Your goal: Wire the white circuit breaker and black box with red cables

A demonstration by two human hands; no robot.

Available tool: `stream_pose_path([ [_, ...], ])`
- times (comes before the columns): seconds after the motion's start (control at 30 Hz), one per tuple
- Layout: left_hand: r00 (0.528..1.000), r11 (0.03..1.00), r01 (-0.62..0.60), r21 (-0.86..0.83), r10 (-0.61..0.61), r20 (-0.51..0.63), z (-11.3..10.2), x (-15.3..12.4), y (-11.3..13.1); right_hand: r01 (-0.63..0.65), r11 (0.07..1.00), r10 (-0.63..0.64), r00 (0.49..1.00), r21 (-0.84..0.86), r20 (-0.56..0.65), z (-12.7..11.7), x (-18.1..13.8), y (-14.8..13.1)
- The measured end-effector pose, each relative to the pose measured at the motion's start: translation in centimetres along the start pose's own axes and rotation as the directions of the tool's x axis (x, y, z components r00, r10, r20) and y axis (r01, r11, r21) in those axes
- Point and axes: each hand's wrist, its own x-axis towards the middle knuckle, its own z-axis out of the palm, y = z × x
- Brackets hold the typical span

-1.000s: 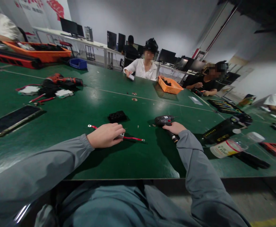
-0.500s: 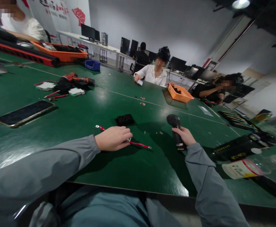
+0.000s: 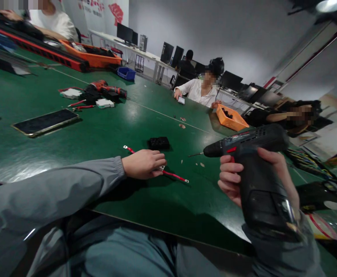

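Observation:
My left hand [image 3: 143,164] is closed over a small white-edged part [image 3: 162,167] on the table, most of it hidden under the fingers. Red cables [image 3: 176,176] with metal ring lugs stick out from both sides of this hand. My right hand [image 3: 231,177] grips a black cordless drill [image 3: 256,139] by its handle, raised above the table. The drill's thin bit points left, towards the cabled part but apart from it. Just beyond my left hand lies a black ridged block [image 3: 159,143].
On the green table [image 3: 128,127], a phone [image 3: 47,122] lies left, near another orange-black drill [image 3: 107,89] and white parts with red cables. Orange bins [image 3: 232,118] and a blue bin [image 3: 126,73] stand farther back. Bottles are at right. Other people sit around the table.
My right hand has lifted the drill off the table and turned it, so its bit now points left. My left hand keeps its hold on the cabled part. The view has shifted slightly.

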Motion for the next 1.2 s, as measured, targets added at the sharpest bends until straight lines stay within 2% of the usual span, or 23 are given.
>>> stream_pose_path([
  [0.07,1.000,1.000,-0.019,0.005,0.019,0.002,0.0,0.0,0.0,-0.046,0.999,0.045,0.999,0.023,0.016,0.5,-0.7,0.1],
  [0.3,1.000,1.000,-0.013,0.011,0.013,0.006,0.1,-0.1,0.1,-0.175,0.976,0.146,0.967,0.128,0.210,1.5,-2.0,1.8],
  [0.5,0.999,1.000,0.027,-0.003,-0.027,0.032,0.1,0.1,0.3,-0.249,0.946,0.185,0.939,0.205,0.290,4.1,-0.4,1.3],
  [0.67,0.999,0.999,0.027,0.034,-0.029,0.043,0.0,0.2,0.2,-0.310,0.914,0.201,0.906,0.260,0.372,5.3,0.3,1.2],
  [0.8,1.000,1.000,0.024,0.011,-0.024,0.016,0.1,0.2,0.1,-0.365,0.877,0.226,0.887,0.312,0.402,5.6,0.1,1.4],
  [1.0,1.000,1.000,0.014,0.008,-0.015,0.026,0.2,0.2,0.0,-0.414,0.855,0.285,0.878,0.313,0.384,5.6,0.3,1.3],
  [1.2,0.998,0.999,0.034,-0.002,-0.034,0.059,0.0,0.1,0.1,-0.379,0.875,0.248,0.885,0.301,0.395,5.8,0.4,1.4],
])
